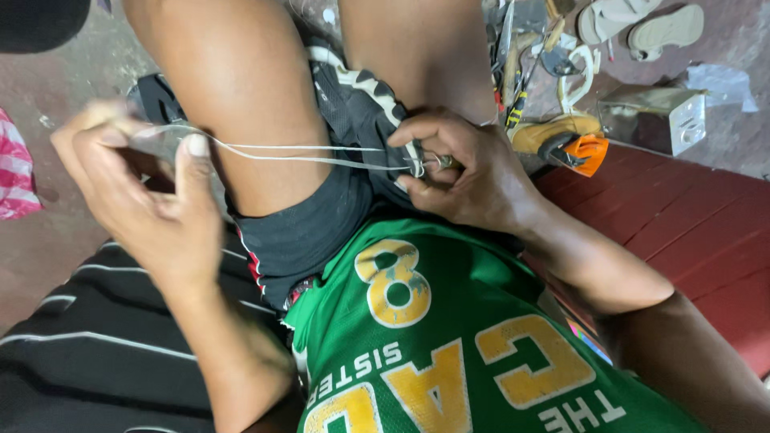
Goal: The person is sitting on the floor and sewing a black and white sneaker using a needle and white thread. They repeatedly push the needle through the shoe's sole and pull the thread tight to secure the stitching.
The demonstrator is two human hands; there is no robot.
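- Your green jersey (481,345) is filling the foreground.
- Your left hand (140,188) is pinching 2 taut white threads (305,154).
- Your right hand (457,168) is gripping their far end at the black shoe (361,112).

Thin white thread (297,152), taut and doubled, across the thigh.

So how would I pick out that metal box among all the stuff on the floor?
Start at the dark red boards on the right. Just above their upper edge stands the shiny metal box, beside an orange-tipped tool. It is the only boxy, silvery thing there; pale sandals lie beyond.
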